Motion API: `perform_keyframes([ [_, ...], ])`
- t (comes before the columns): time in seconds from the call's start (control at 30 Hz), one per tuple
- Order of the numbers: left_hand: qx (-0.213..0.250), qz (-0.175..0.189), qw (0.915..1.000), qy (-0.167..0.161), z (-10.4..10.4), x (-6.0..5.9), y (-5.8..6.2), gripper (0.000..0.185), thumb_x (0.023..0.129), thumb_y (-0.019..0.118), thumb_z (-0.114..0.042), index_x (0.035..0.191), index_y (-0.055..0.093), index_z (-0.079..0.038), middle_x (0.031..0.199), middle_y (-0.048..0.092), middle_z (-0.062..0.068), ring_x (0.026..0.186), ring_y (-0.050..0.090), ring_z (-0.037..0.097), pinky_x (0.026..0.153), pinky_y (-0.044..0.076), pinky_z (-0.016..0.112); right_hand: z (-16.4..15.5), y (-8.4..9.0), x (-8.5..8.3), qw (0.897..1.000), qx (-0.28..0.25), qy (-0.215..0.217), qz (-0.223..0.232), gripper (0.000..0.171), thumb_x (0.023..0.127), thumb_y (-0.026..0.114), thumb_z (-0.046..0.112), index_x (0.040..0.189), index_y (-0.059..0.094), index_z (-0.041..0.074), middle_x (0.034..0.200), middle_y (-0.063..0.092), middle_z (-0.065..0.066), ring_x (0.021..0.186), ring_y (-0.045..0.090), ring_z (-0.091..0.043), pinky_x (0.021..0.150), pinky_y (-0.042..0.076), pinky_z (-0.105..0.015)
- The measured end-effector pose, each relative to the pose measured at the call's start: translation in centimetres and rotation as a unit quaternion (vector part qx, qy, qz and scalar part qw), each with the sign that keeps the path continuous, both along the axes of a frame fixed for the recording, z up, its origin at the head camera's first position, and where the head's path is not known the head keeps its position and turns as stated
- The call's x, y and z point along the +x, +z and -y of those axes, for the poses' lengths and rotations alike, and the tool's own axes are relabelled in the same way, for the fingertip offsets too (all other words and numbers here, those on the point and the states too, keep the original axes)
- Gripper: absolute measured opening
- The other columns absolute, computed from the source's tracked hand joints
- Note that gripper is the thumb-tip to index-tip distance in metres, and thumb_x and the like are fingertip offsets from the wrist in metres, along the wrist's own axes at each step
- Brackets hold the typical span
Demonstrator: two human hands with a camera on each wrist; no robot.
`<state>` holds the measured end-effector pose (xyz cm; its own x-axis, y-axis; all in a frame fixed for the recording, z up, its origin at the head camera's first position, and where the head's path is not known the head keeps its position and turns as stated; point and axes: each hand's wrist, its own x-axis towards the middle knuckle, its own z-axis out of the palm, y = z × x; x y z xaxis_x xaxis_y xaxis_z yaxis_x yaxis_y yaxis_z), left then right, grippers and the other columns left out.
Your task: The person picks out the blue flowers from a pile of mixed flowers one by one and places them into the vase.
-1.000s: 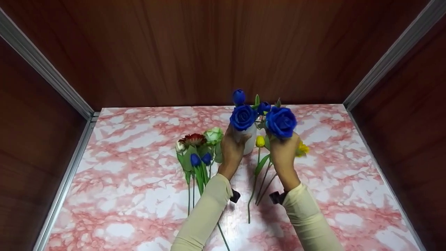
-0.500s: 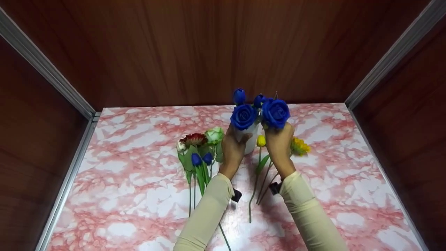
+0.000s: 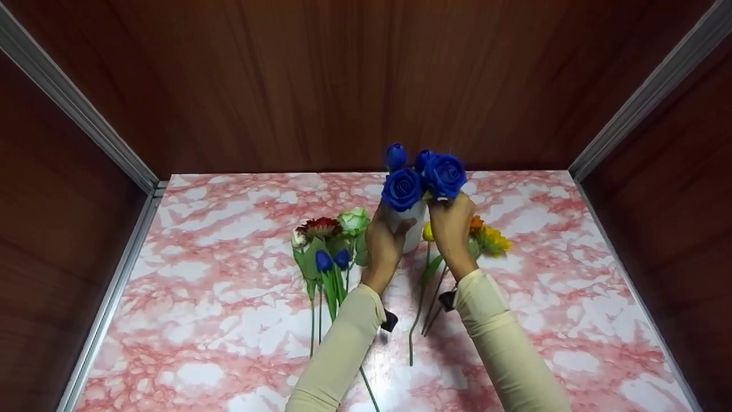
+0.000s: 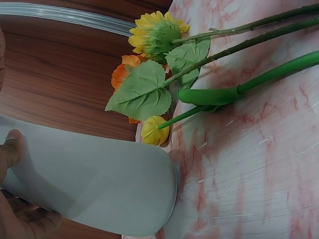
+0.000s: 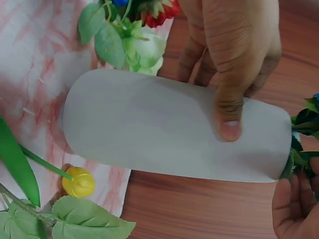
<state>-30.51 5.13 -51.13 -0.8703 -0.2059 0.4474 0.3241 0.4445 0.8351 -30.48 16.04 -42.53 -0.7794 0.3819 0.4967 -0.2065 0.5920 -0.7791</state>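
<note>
A white vase [image 3: 413, 230] stands upright on the table, and my left hand [image 3: 382, 243] grips its side. In the right wrist view the left thumb lies across the white wall [image 5: 164, 124]. One blue rose [image 3: 402, 189] and blue buds [image 3: 395, 155] rise above the vase's mouth. My right hand [image 3: 452, 229] holds a second blue rose [image 3: 445, 176] just under its bloom, beside the first one. The right wrist view has the right fingers [image 5: 283, 201] curled at green leaves [image 5: 299, 158] by the rim. The lower stem is hidden.
Left of the vase lie a red flower [image 3: 319, 228], a pale green rose [image 3: 353, 221] and blue tulips [image 3: 323, 261]. On the right are a yellow tulip [image 4: 155, 130], an orange flower [image 3: 476, 223] and a sunflower [image 3: 493, 240]. A brown wood panel [image 3: 366, 86] stands behind the table.
My right hand has moved left and away from me with its blue rose, bringing it against the other bloom. The orange flower has come into view. My left hand keeps its grip on the vase.
</note>
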Motion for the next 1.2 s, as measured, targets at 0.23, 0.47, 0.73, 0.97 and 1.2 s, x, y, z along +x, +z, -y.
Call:
perform_keyframes([
  [0.23, 0.000, -0.008, 0.9999, -0.008, -0.1, -0.4, 0.0, 0.071, 0.080, 0.079, -0.026, 0.138, 0.049, 0.000, 0.125, 0.062, 0.015, 0.112, 0.060, 0.027, 0.093, 0.047, 0.039, -0.1, -0.1, -0.9, 1.000, -0.010, 0.017, 0.008, 0.021, 0.070, 0.065, -0.002, 0.091, 0.067, 0.000, 0.093, 0.069, -0.015, 0.089, 0.063, -0.028, 0.078, 0.046, -0.043],
  [0.47, 0.000, -0.002, 1.0000, -0.007, -0.4, -0.3, 0.1, 0.070, 0.079, 0.079, -0.024, 0.139, 0.049, -0.001, 0.127, 0.061, 0.014, 0.111, 0.061, 0.026, 0.092, 0.048, 0.039, -0.2, -1.0, -1.6, 1.000, -0.010, 0.008, 0.021, 0.032, 0.068, 0.063, -0.004, 0.099, 0.065, -0.002, 0.101, 0.066, -0.016, 0.097, 0.061, -0.029, 0.083, 0.045, -0.043],
  [0.73, -0.015, -0.008, 0.9998, -0.010, -0.4, -0.1, 0.0, 0.075, 0.081, 0.077, -0.031, 0.142, 0.045, -0.002, 0.129, 0.060, 0.016, 0.111, 0.061, 0.027, 0.091, 0.048, 0.040, 0.1, -0.8, -2.1, 0.999, 0.005, 0.000, 0.051, 0.027, 0.080, 0.069, 0.013, 0.100, 0.064, -0.005, 0.101, 0.064, -0.020, 0.101, 0.059, -0.035, 0.091, 0.042, -0.045],
  [0.97, -0.020, -0.008, 0.9998, -0.006, -0.3, -0.1, -0.1, 0.075, 0.080, 0.076, -0.035, 0.141, 0.047, -0.004, 0.126, 0.061, 0.015, 0.107, 0.062, 0.027, 0.088, 0.049, 0.040, 0.4, -0.8, -1.9, 0.997, 0.000, -0.008, 0.081, 0.024, 0.079, 0.067, 0.013, 0.096, 0.063, -0.003, 0.097, 0.063, -0.017, 0.094, 0.059, -0.034, 0.084, 0.043, -0.046],
  [1.2, -0.012, -0.024, 0.9996, -0.008, 0.3, -0.1, -0.4, 0.073, 0.080, 0.077, -0.032, 0.140, 0.047, -0.002, 0.128, 0.060, 0.015, 0.110, 0.061, 0.026, 0.089, 0.049, 0.039, 0.5, -1.1, -1.5, 0.997, -0.058, 0.030, 0.031, 0.034, 0.077, 0.070, 0.006, 0.111, 0.067, 0.002, 0.105, 0.068, -0.013, 0.101, 0.061, -0.025, 0.088, 0.046, -0.041],
])
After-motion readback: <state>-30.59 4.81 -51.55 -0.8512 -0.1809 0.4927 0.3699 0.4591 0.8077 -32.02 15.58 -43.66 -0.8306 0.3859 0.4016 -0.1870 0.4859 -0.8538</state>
